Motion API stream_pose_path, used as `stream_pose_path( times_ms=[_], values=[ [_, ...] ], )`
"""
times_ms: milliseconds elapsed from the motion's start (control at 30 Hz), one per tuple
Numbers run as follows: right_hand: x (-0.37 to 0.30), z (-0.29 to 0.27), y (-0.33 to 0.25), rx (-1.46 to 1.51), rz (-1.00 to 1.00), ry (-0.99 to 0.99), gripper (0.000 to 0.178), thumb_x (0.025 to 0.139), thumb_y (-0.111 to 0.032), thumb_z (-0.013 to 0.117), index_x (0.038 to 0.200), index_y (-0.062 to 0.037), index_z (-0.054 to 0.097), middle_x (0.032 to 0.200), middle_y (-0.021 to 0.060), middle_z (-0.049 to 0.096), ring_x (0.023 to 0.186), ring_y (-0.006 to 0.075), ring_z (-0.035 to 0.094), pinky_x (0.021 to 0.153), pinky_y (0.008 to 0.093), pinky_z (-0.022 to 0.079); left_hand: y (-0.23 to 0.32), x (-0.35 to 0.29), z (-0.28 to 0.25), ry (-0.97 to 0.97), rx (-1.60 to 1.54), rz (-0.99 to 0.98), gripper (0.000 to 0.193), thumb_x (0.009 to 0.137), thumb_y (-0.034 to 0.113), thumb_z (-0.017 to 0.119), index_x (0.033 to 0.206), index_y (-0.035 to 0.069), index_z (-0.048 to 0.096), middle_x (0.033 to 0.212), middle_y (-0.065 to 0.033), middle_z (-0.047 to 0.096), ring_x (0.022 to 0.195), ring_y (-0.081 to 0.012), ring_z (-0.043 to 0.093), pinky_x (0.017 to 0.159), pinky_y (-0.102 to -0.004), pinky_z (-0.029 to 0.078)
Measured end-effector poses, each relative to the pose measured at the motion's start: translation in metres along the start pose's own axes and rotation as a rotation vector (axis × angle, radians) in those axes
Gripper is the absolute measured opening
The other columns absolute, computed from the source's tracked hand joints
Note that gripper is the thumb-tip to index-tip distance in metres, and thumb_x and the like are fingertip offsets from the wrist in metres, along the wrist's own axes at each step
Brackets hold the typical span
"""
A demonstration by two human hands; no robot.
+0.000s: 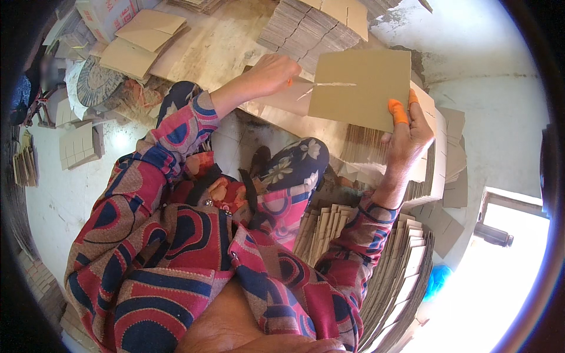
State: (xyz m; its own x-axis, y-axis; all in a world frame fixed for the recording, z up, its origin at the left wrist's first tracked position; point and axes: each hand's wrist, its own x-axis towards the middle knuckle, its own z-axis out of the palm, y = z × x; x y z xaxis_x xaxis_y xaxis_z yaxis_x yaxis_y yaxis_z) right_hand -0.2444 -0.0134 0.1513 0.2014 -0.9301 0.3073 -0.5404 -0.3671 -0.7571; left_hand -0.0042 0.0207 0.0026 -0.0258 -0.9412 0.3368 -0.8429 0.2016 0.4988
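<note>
Your patterned jacket [182, 241] fronts a pale floor [59, 194], while above the stack-laden tabletop [215, 44] your right fingers [399, 112] pinch a cardboard sheet [362, 100] by its edge and your left fingers [289, 67] curl closed, whether gripping anything I cannot tell.

beyond the hands [273, 75], free wooden board [203, 47] left, tall cardboard stack [312, 32] right

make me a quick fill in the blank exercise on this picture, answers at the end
1. The brown sheet in the right hand is made of ____.
2. The finger covers on that hand are coloured ____.
3. The dark trousers are printed with pale ____.
4. The white box is near the picture's upper ____ corner.

Missing words: cardboard; orange; flowers; left
</note>
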Motion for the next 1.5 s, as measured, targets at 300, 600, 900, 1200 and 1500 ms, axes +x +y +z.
stream_pose_path(
  times_ms=[300, 600, 900, 1200, 1500],
  values=[
    [0.003, -0.005, -0.001, 0.055, -0.023, -0.016, 0.042, 0.086, -0.005, 0.065, 0.126, 0.0031, 0.056, 0.087, 0.0066, 0.068, 0.046, 0.0038, 0.043, 0.038, 0.0197, 0.034, 0.002, 0.001, -0.002, -0.012, 0.005, -0.019, 0.007, 0.070, 0.004, 0.066, 0.072, -0.001, 0.062, 0.067, -0.0243, 0.060, 0.070, -0.0426, 0.062, 0.061, -0.0486, 0.048],
    [0.002, 0.020, 0.015, -0.031, -0.077, -0.149, 0.037, 0.086, -0.008, 0.065, 0.121, 0.0036, 0.059, 0.066, 0.0088, 0.060, 0.048, 0.0059, 0.043, 0.042, 0.0249, 0.038, 0.005, -0.003, -0.003, 0.016, -0.046, -0.016, 0.010, 0.071, 0.005, 0.065, 0.071, -0.003, 0.058, 0.068, -0.0258, 0.058, 0.070, -0.0453, 0.060, 0.062, -0.0496, 0.047],
    [0.001, 0.063, 0.030, -0.230, -0.248, -0.303, 0.035, 0.091, -0.007, 0.058, 0.122, 0.0073, 0.051, 0.058, 0.0213, 0.055, 0.045, 0.0263, 0.057, 0.043, 0.0339, 0.043, 0.002, -0.001, -0.003, 0.004, -0.034, 0.011, 0.008, 0.070, 0.002, 0.065, 0.071, -0.003, 0.059, 0.066, -0.0239, 0.058, 0.069, -0.0429, 0.060, 0.061, -0.0480, 0.047],
    [0.012, 0.074, 0.040, -0.300, -0.365, -0.345, 0.038, 0.092, -0.012, 0.058, 0.127, 0.0016, 0.051, 0.060, 0.0175, 0.057, 0.040, 0.0224, 0.052, 0.041, 0.0342, 0.041, 0.001, 0.005, 0.002, 0.005, -0.014, 0.005, 0.006, 0.070, 0.001, 0.065, 0.073, -0.002, 0.062, 0.069, -0.0232, 0.059, 0.070, -0.0417, 0.061, 0.061, -0.0476, 0.048],
    [0.009, 0.071, 0.058, -0.330, -0.472, -0.414, 0.033, 0.087, -0.006, 0.059, 0.118, 0.0023, 0.053, 0.070, 0.0250, 0.059, 0.063, 0.0403, 0.060, 0.051, 0.0420, 0.046, -0.003, 0.002, -0.002, 0.040, -0.087, 0.055, 0.006, 0.067, 0.001, 0.064, 0.072, 0.000, 0.061, 0.068, -0.0212, 0.059, 0.069, -0.0409, 0.060, 0.060, -0.0476, 0.047]
  ],
)
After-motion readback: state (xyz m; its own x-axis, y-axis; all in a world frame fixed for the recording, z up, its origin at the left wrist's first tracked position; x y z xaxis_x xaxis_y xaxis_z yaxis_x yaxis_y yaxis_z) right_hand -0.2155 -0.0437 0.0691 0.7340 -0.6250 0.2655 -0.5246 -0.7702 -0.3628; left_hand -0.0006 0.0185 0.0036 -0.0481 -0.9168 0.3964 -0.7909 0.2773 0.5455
